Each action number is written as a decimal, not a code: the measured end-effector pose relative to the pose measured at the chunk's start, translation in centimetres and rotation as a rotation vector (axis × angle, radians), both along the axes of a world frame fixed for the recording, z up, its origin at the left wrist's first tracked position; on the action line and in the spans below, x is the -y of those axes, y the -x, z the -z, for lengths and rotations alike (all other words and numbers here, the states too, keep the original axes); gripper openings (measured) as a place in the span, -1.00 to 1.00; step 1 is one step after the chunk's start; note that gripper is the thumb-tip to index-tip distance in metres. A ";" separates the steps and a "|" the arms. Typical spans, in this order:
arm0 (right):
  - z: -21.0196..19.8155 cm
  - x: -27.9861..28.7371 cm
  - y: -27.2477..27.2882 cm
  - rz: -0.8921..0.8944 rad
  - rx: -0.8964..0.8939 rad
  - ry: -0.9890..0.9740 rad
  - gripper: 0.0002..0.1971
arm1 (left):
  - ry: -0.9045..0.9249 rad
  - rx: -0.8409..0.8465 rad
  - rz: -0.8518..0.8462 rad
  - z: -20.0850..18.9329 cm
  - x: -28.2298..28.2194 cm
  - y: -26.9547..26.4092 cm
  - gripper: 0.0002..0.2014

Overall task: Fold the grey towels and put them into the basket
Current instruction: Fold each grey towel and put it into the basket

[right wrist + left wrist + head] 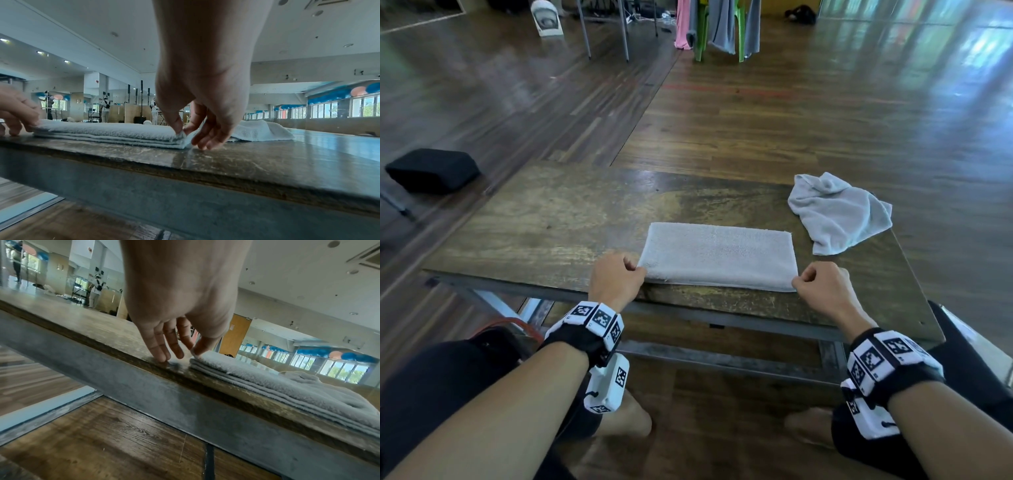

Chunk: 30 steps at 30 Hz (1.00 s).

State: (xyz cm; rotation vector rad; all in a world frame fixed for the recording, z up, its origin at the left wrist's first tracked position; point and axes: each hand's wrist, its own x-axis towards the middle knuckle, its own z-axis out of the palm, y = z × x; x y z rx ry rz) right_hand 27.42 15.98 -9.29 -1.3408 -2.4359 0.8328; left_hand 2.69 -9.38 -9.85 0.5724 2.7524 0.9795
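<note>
The folded grey towel [719, 255], long axis running left-right, is pinched at its near corners by the left hand [616, 279] and right hand [822, 286].

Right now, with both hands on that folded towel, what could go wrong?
The folded towel lies close to the table's near edge, so a tug might drag it off. Each hand, left hand and right hand, pinches only a corner, so layers could slip apart. No basket is in view.
</note>
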 end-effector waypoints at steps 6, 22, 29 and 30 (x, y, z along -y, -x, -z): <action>0.1 0.5 0.8 0.031 0.057 -0.116 -0.85 | 0.071 -0.069 0.024 -0.1 -1.2 0.1 -0.87; 3.7 3.1 12.5 -0.463 0.439 -0.073 -0.41 | 0.346 -0.297 0.564 5.3 -11.9 -1.3 -0.44; 4.0 2.6 11.6 -0.436 0.388 -0.156 -0.36 | 0.333 -0.295 0.496 5.3 -11.2 -1.3 -0.40; 4.1 2.4 11.4 -0.417 0.388 -0.155 -0.33 | 0.337 -0.294 0.479 5.3 -10.9 -1.1 -0.38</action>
